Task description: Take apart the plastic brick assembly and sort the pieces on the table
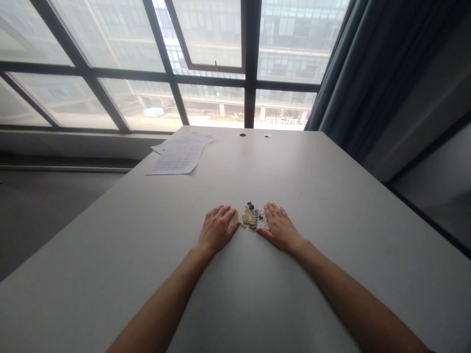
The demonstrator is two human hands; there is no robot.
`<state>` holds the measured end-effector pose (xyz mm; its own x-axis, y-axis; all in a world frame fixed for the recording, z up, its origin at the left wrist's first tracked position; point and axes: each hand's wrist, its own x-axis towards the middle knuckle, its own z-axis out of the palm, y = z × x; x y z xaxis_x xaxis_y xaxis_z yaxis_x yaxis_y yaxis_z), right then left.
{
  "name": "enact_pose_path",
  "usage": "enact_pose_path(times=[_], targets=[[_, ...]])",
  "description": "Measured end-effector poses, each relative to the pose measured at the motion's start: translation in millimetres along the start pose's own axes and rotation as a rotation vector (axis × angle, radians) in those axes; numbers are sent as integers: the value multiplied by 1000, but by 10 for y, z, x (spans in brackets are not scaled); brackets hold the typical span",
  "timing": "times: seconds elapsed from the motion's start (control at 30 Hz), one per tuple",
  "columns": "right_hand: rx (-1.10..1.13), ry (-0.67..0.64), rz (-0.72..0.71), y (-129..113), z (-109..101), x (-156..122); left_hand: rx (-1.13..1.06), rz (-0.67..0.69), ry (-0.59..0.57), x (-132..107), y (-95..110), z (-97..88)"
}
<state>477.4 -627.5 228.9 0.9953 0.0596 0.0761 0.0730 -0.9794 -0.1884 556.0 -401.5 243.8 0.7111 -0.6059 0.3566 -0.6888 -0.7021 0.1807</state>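
Note:
A small heap of tiny building pieces, tan, blue, black and white, lies on the grey table in the middle. My left hand rests flat on the table just left of the heap, fingers stretched out, fingertips touching a tan piece. My right hand lies flat just right of the heap, fingers spread, its edge against the white pieces. Neither hand holds anything.
Sheets of printed paper lie at the table's far left corner. Two cable holes sit near the far edge. Large windows stand behind the table, with a dark curtain at the right.

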Motion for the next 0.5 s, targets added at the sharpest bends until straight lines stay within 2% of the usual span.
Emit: enact_pose_path(times=[0.17, 0.27, 0.5], targets=[[27, 36, -37, 16, -24, 47, 16, -13, 3, -24, -12, -4], [50, 77, -66, 58, -73, -52, 23, -22, 15, -53, -29, 0], [87, 156, -24, 121, -172, -261, 50, -31, 60, -60, 2, -19]])
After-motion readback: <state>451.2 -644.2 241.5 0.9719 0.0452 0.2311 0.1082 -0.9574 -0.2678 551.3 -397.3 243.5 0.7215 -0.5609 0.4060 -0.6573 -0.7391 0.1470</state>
